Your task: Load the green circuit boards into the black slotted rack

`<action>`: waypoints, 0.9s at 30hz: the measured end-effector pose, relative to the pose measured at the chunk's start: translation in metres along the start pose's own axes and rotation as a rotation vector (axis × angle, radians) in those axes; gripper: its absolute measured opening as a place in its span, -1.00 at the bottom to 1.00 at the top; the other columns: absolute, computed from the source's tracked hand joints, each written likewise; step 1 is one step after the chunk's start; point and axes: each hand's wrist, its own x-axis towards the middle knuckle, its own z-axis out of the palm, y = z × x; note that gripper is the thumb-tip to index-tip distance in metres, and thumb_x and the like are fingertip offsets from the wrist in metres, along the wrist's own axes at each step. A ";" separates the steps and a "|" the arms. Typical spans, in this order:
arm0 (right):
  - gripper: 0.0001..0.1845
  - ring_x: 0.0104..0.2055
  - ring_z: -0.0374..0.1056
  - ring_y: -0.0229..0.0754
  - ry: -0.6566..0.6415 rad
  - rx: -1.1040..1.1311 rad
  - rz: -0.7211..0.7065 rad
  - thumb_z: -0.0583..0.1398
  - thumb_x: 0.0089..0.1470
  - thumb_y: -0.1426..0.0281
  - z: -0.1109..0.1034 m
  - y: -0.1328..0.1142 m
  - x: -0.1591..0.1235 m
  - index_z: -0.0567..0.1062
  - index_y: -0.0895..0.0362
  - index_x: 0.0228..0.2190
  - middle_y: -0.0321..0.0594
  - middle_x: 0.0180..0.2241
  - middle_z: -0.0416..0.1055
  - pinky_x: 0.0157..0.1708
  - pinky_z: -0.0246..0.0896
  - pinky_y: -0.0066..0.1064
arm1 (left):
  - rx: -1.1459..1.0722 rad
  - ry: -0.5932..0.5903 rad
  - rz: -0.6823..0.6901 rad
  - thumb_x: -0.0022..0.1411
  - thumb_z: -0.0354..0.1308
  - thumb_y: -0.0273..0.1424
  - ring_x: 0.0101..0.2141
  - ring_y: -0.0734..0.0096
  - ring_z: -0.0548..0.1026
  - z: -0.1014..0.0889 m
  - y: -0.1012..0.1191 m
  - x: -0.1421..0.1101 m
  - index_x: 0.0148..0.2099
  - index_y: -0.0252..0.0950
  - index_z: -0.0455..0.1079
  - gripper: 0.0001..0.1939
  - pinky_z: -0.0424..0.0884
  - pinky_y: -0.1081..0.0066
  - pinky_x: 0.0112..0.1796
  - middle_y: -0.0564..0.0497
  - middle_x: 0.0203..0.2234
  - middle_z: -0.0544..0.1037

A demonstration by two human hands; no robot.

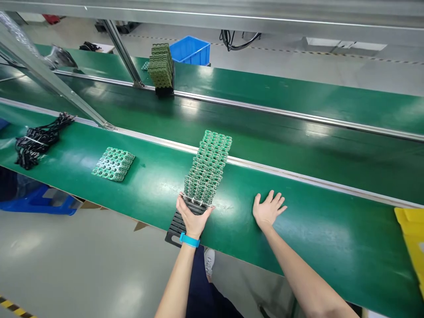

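Note:
A row of green circuit boards (209,163) stands upright in a black slotted rack (176,227) on the green bench. My left hand (194,221), with a blue band on the wrist, spans the nearest board, thumb at one side edge and fingers at the other. The rack's near end, with its handle hole, juts toward the bench's front edge. To the right, my right hand (267,210) is held over the bench top with its fingers spread and nothing in it. A low stack of green circuit boards (113,164) lies flat left of the rack.
A bundle of black cables (41,140) lies at the left. Across the sunken conveyor belt (265,145) stand another rack of boards (160,66) and a blue bin (190,51). A yellow tray (410,234) is at the right edge. Metal posts (73,95) slant at the left.

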 end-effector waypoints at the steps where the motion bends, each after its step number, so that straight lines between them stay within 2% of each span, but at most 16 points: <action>1: -0.19 0.42 -0.24 0.34 -0.007 0.000 0.004 -0.04 0.30 0.17 -0.001 -0.001 0.000 0.24 0.55 0.32 0.36 0.35 -0.06 0.36 -0.36 0.31 | 0.012 0.000 -0.002 0.05 0.48 -0.02 0.36 -0.27 0.17 0.000 0.000 0.001 0.56 -0.29 -0.38 0.37 0.25 -0.21 0.28 -0.52 0.33 0.12; 5: -0.18 0.42 -0.25 0.35 -0.019 0.006 0.007 -0.06 0.30 0.16 -0.004 -0.002 -0.001 0.23 0.57 0.32 0.37 0.36 -0.07 0.37 -0.39 0.31 | 0.049 -0.005 -0.004 0.03 0.49 -0.03 0.36 -0.29 0.16 -0.001 0.000 0.003 0.56 -0.30 -0.35 0.37 0.18 -0.24 0.31 -0.51 0.32 0.16; 15: -0.20 0.42 -0.23 0.35 0.013 0.015 -0.022 -0.05 0.30 0.15 0.001 0.003 0.000 0.24 0.54 0.31 0.39 0.35 -0.05 0.34 -0.33 0.34 | 0.079 -0.009 -0.051 0.06 0.43 0.07 0.35 -0.34 0.18 0.001 0.001 0.001 0.56 -0.35 -0.31 0.33 0.24 -0.25 0.27 -0.54 0.30 0.13; 21: -0.18 0.42 -0.24 0.34 0.002 0.002 -0.003 -0.04 0.28 0.16 0.000 0.002 -0.001 0.24 0.54 0.32 0.36 0.36 -0.05 0.36 -0.36 0.31 | 0.061 -0.062 -0.081 0.03 0.45 0.08 0.33 -0.36 0.20 -0.002 -0.005 0.002 0.55 -0.37 -0.28 0.35 0.27 -0.23 0.25 -0.55 0.29 0.16; 27: -0.19 0.41 -0.20 0.35 0.022 0.009 -0.017 -0.04 0.28 0.15 -0.002 0.001 -0.002 0.26 0.54 0.30 0.38 0.34 -0.03 0.34 -0.33 0.33 | 0.078 -0.073 -0.085 0.05 0.42 0.08 0.36 -0.35 0.17 0.004 -0.005 -0.001 0.56 -0.36 -0.35 0.36 0.24 -0.23 0.27 -0.57 0.33 0.11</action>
